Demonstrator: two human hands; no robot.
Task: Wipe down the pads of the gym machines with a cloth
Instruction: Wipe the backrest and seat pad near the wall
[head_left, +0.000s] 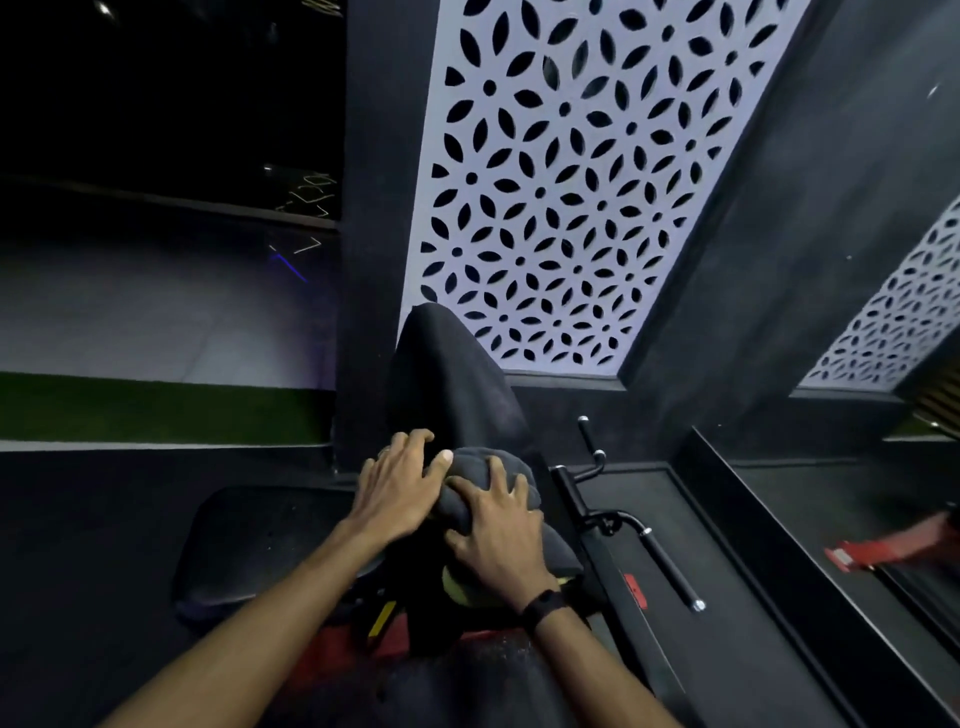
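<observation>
Nearest the camera: two bare forearms coming up from the near edge, the right one with a dark wristband (543, 607).

Right hand (501, 535) sits on a bunched dark cloth (480, 480), fingers spread and curled over it, pressing it down; thumb side looks tucked into the folds. Left hand (397, 491) is just left of it, fingers spread and lightly bent, thumb tip touching the cloth's left edge, the rest resting on the pad surface. Looks like bracing, not gripping.

Cloth is at the bottom of the back pad (452, 379), where it meets the seat area. The back pad's long axis runs from the hands away and slightly left, toward the patterned wall panel (571, 182). So the unwiped length lies straight ahead, far of the grip. Right hand owns the cloth and is the one to push along that axis.

A second dark pad (260, 545) lies flat to the near left, closer to the left hand. Whether it's part of the same machine I can't tell.

Count: hands 2, cloth 1, pads in view 2, black handle bars (670, 566) to the right at least 2, red frame part (893, 543) far right 1.

Judgement: early in this pad's wipe; next stroke goes far along the back pad.
</observation>
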